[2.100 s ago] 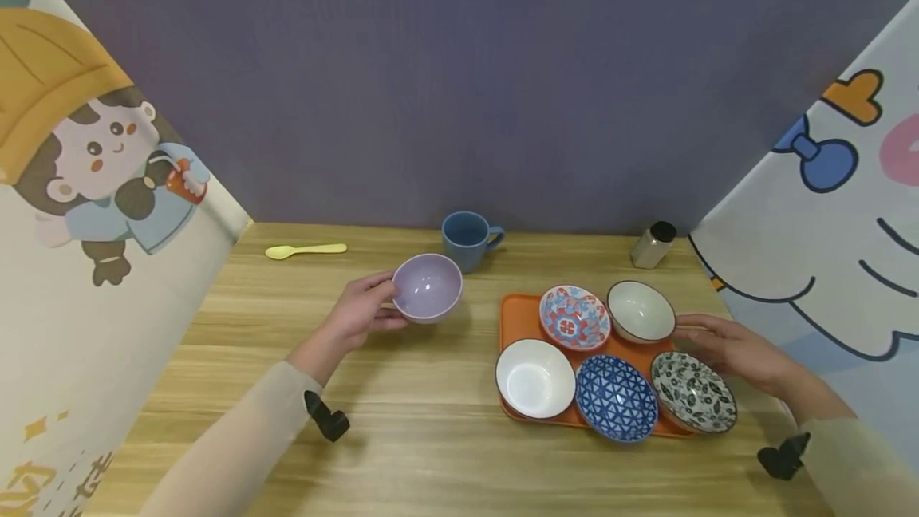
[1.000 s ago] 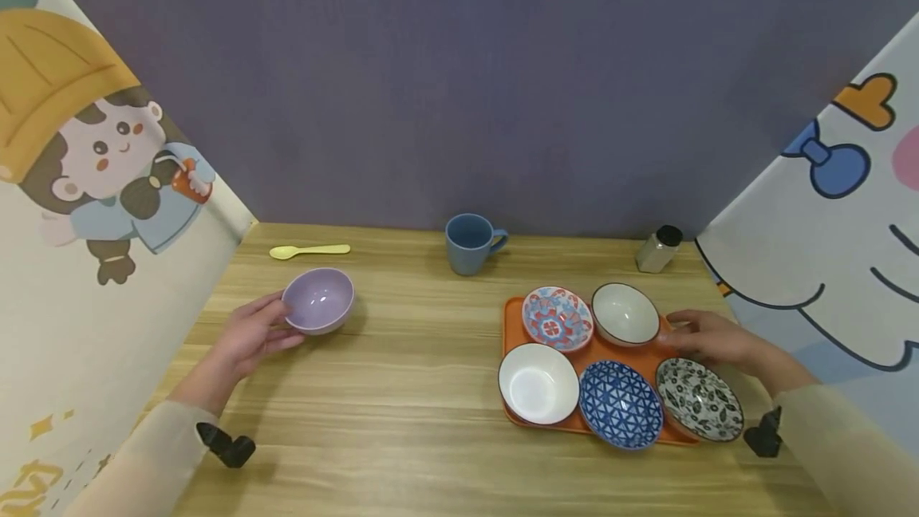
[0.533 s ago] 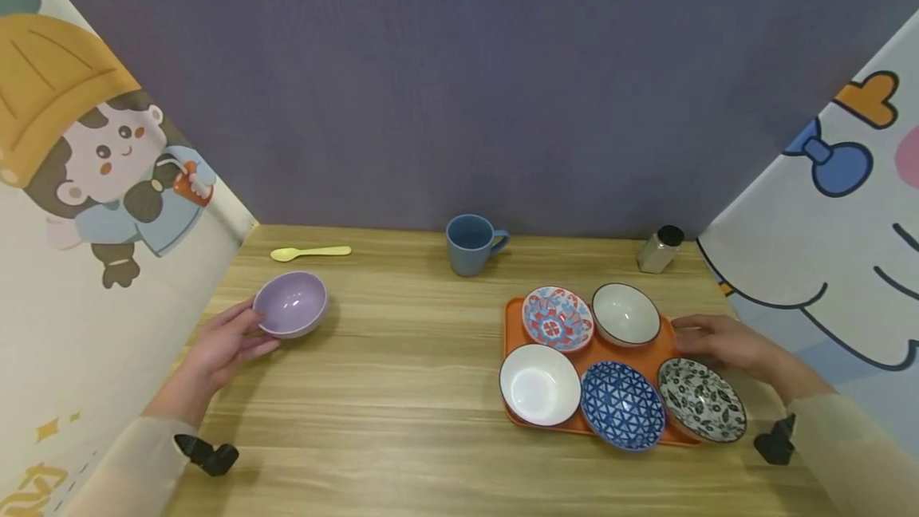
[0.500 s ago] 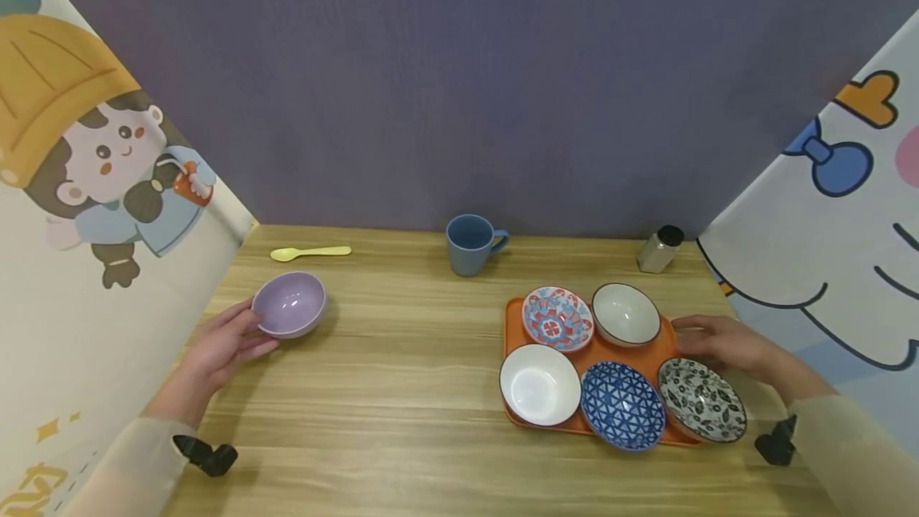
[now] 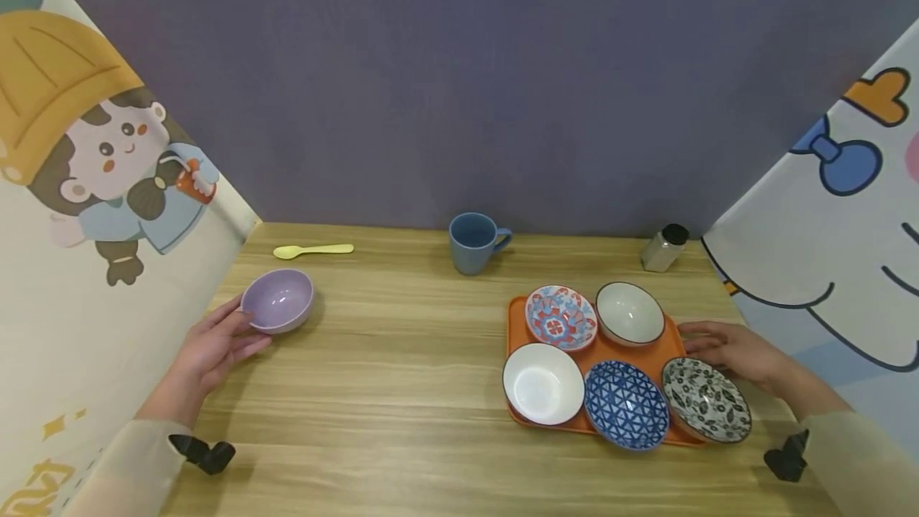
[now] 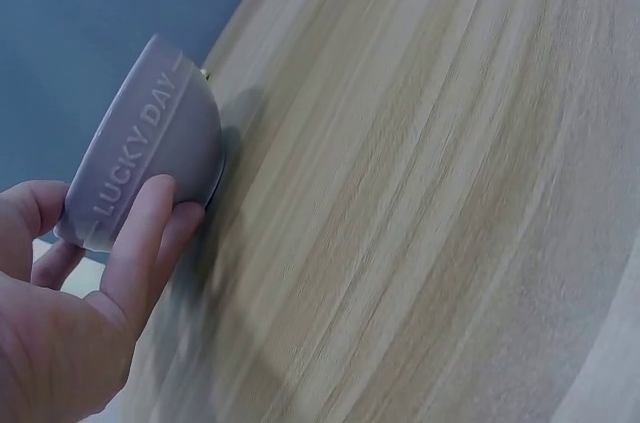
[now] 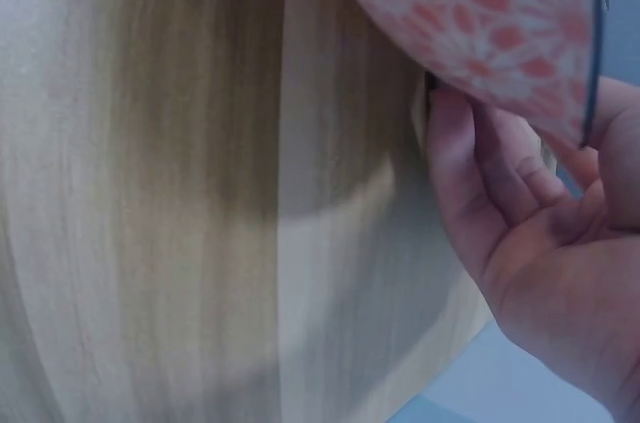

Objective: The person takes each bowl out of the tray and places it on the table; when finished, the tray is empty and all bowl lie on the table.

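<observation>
My left hand (image 5: pixel 211 345) grips a lilac bowl (image 5: pixel 278 301) at the table's left side, thumb at the rim and fingers against its outer wall. Raised "LUCKY DAY" lettering shows on the bowl (image 6: pixel 145 143) in the left wrist view. Beside the right edge of an orange tray (image 5: pixel 515 317), my right hand (image 5: pixel 739 353) has loosely bent fingers, between a white dark-rimmed bowl (image 5: pixel 629 313) and a black-and-white leaf-patterned bowl (image 5: pixel 707 400). The right wrist view shows its fingers (image 7: pixel 455 138) close by a red-patterned outer bowl wall (image 7: pixel 490 28).
Also on the tray are a red-and-blue floral bowl (image 5: pixel 561 319), a white bowl (image 5: pixel 543 385) and a blue triangle-patterned bowl (image 5: pixel 627 405). Behind stand a blue mug (image 5: pixel 472 244) and a black-capped jar (image 5: pixel 664 248). A yellow spoon (image 5: pixel 313 250) lies at back left.
My left hand has carried the lilac bowl leftward from in front of the mug. The white dark-rimmed and floral bowls shifted slightly left early on; my right hand has since drawn slightly away.
</observation>
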A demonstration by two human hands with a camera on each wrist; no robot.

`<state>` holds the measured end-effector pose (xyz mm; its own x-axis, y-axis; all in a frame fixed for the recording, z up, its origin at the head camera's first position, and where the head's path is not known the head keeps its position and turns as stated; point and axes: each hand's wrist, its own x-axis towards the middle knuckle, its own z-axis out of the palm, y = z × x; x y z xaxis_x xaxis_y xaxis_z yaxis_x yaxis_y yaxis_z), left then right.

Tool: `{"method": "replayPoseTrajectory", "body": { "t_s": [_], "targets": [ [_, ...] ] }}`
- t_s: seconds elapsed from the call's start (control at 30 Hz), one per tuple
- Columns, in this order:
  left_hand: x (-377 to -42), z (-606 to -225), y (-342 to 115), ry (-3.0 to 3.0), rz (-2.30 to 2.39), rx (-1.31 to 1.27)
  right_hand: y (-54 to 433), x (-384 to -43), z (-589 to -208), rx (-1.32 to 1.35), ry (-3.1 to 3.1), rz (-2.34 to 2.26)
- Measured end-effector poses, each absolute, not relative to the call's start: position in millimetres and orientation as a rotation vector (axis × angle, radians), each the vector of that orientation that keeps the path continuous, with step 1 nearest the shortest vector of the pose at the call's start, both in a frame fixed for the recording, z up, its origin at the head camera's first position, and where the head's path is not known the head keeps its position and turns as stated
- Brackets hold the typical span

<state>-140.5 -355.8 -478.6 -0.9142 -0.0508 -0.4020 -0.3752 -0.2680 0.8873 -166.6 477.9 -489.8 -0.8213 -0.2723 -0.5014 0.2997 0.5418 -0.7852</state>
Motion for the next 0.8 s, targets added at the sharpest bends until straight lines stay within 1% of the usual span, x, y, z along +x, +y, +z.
{"method": "replayPoseTrajectory", "body": {
  "t_s": [0.57, 0.7, 0.8],
  "targets": [
    [-136.3, -483.8, -365.1, 1.724, 2.265, -0.446, 475.2, -158.0, -493.8, 0.004, 2.327, -1.210],
    [-137.0, -483.7, -365.5, 1.790, 2.230, -0.452, 473.2, -159.1, -494.4, -0.001, 2.398, -1.153],
    [-138.9, -481.2, -364.4, 1.959, 2.106, -0.461, 471.6, -161.3, -495.7, -0.012, 2.431, -1.146]
  ]
}}
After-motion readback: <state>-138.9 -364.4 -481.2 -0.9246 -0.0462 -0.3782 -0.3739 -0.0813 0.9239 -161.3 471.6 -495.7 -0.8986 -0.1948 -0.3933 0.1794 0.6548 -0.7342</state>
